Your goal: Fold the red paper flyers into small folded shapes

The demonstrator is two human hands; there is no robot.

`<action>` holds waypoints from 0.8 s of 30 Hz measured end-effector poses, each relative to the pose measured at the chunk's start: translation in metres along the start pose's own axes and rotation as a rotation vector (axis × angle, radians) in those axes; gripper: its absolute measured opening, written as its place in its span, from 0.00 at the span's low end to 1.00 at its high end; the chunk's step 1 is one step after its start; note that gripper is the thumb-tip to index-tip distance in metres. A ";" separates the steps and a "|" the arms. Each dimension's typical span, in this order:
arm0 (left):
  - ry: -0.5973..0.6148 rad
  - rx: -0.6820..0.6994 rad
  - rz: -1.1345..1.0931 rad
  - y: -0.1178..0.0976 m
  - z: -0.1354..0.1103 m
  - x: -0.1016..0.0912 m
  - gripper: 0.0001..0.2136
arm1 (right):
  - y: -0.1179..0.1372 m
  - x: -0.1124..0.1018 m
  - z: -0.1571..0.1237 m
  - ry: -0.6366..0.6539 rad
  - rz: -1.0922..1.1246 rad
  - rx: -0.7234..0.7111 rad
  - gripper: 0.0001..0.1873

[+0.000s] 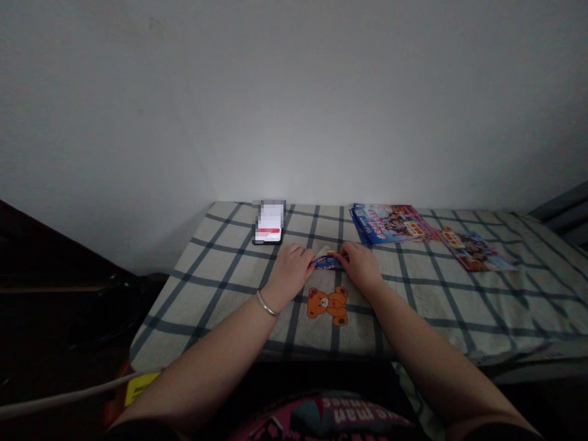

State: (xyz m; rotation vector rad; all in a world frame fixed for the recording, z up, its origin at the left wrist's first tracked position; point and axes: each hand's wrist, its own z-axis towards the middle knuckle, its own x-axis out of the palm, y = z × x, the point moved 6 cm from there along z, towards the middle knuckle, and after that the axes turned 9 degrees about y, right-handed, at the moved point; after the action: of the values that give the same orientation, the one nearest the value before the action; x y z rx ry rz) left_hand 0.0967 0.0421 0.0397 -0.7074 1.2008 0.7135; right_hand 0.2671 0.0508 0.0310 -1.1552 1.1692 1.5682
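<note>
A small folded piece of printed paper (327, 263), blue with a pale pointed top, lies between my two hands over the checked cloth. My left hand (290, 271) pinches its left end, fingers pressed together. At the right end, my right hand (361, 266) grips the paper between thumb and fingers. Just below the paper, an orange teddy bear picture (327, 305) shows on the cloth. The fingertips partly cover both ends of the paper.
A lit phone (269, 222) lies near the wall on the left. A stack of colourful leaflets (390, 223) sits back right, with another leaflet (478, 249) beside it. The checked cloth (220, 269) covers the table up to the white wall (294, 110).
</note>
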 end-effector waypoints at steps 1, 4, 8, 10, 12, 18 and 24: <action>0.003 0.006 -0.008 0.000 0.000 0.000 0.04 | 0.000 0.000 0.000 -0.007 -0.005 -0.007 0.08; 0.010 0.014 -0.026 -0.001 0.000 0.000 0.03 | 0.000 -0.002 0.001 -0.026 -0.006 -0.017 0.09; 0.003 0.036 -0.003 -0.006 -0.001 -0.002 0.06 | -0.001 -0.004 0.001 -0.044 0.018 -0.023 0.10; -0.006 0.095 0.029 -0.011 -0.002 -0.002 0.11 | -0.001 -0.004 0.001 -0.043 0.033 -0.025 0.09; -0.033 0.177 0.051 -0.016 -0.004 -0.001 0.13 | -0.002 -0.003 0.002 -0.039 0.040 -0.016 0.09; 0.016 0.339 0.040 -0.026 -0.004 0.005 0.10 | -0.015 -0.001 0.001 -0.044 0.156 0.055 0.06; 0.058 0.320 0.021 -0.026 -0.003 0.004 0.11 | -0.043 0.004 -0.006 -0.033 0.323 0.073 0.08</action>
State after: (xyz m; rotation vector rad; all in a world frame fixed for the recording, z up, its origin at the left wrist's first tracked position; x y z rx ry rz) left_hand 0.1163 0.0244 0.0382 -0.4520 1.3392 0.5045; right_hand 0.3084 0.0540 0.0181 -0.9223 1.4331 1.7595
